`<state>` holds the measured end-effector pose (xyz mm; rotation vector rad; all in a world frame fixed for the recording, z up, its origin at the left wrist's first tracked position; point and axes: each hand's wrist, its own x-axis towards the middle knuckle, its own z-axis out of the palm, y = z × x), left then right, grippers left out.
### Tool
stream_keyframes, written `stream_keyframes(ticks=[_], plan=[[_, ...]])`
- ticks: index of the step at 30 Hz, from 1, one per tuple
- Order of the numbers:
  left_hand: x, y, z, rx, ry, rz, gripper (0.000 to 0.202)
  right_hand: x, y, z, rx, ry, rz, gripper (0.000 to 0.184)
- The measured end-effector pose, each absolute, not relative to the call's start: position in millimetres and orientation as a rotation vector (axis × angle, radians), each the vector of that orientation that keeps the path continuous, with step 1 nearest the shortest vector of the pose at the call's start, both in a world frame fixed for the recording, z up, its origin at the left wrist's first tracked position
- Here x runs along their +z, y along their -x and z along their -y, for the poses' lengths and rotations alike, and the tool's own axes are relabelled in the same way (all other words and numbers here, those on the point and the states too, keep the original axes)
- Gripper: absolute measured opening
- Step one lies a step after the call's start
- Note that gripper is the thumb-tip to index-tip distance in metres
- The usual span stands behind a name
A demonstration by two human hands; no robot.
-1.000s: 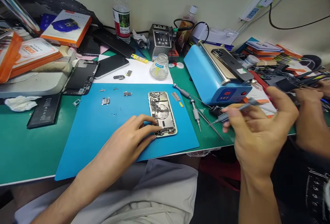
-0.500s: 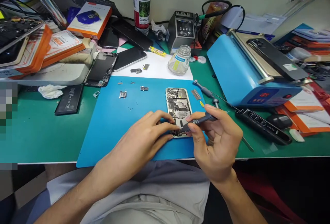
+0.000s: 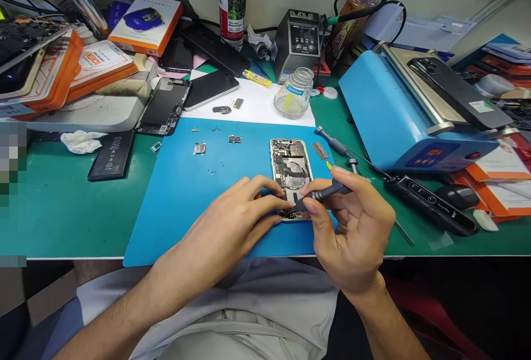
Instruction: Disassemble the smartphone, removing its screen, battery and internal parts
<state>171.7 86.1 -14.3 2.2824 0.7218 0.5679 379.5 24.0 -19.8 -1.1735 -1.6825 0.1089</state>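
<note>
white-edged phone, opened, lower end between left hand and right hand

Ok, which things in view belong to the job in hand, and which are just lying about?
In the job:
- opened phone, touched by the left hand
- screwdriver, in the right hand
- blue mat, under the phone

Seemingly lying about:
- plastic bottle
- orange-and-white box
- crumpled tissue

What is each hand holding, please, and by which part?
The right hand holds a screwdriver by its handle. The left hand touches the opened phone at its lower left; whether it grips cannot be told.
</note>
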Motion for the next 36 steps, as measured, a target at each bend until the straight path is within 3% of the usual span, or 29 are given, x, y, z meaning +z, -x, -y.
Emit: stream_keyframes(ticks=[6, 11, 18, 30, 36], plan=[[-14.9, -172.6, -86.8, 0.579, -2.287, -0.714, 0.02, -15.8, -380.0, -25.3, -0.083, 1.129, 1.832, 0.076], [-13.1, -172.2, -86.3, 0.586, -2.269, -0.702, 0.021, -16.9, -381.8, -22.0, 0.016, 1.012, 1.854, 0.058], [-14.1, -171.7, -86.0, 0.559, -2.248, -0.722, 0.022, -16.4, -381.7, -25.7, -0.121, 1.037, 1.855, 0.055], [-17.1, -170.9, -87.3, 0.574, -2.255, -0.71, 0.024, -19.3, -384.0, -26.5, -0.046, 1.029, 1.839, 0.071], [-15.8, -170.7, -87.3, 0.578, -2.264, -0.712, 0.024, -21.6, -384.1, -26.8, -0.129, 1.112, 1.766, 0.058]])
